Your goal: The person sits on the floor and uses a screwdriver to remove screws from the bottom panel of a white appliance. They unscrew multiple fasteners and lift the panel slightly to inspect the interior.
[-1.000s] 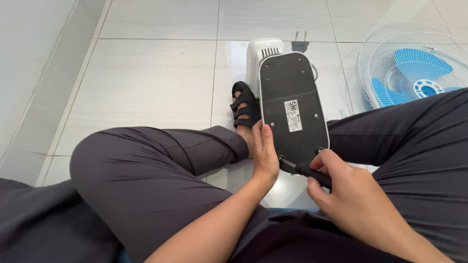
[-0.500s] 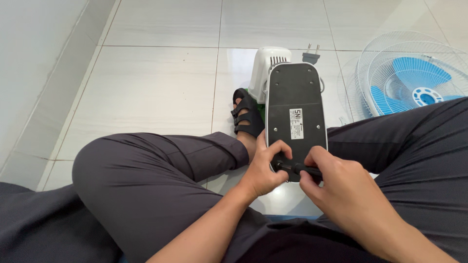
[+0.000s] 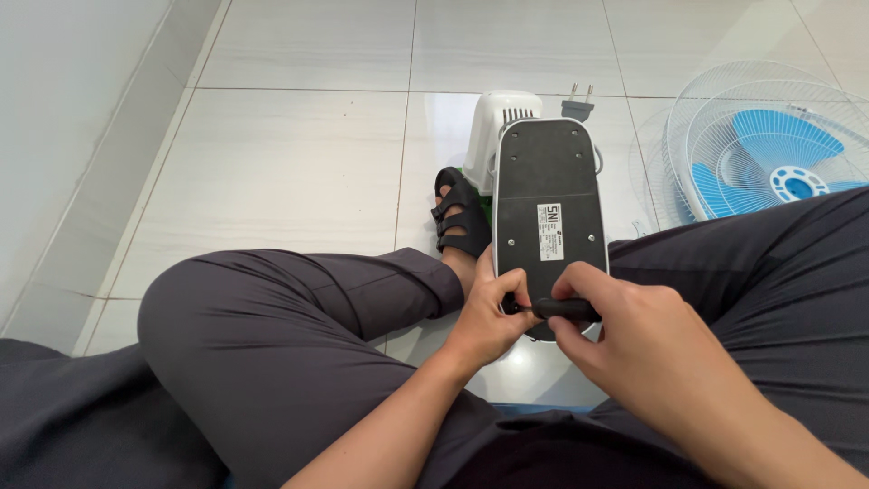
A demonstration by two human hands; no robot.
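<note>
While the person sits cross-legged on the tiled floor point(image 3: 290, 154), the fan base point(image 3: 548, 217) stands tipped up between the knees, its dark flat underside turned toward the camera and a white label near its middle. The left hand point(image 3: 487, 319) curls around the lower left edge of the base, fingers pressed against the rim to steady it. The right hand point(image 3: 634, 349) is closed on a black tool handle point(image 3: 566, 309) that lies across the bottom end of the base; which kind of tool it is cannot be told, as its tip is hidden.

Behind the base sits the white motor housing point(image 3: 500, 131), and a plug point(image 3: 577, 107) lies on the floor just beyond. A black sandal point(image 3: 460, 213) rests just beside the base on the left. Well to the right lies the wire fan guard point(image 3: 769, 145) with blue blades point(image 3: 769, 167) inside.

The base looks like rigid plastic, probably weighted and bottom-heavy, with a smooth face that could slide on tile. Its rounded rim seems the safest place to hold, keeping clear of the cord.
</note>
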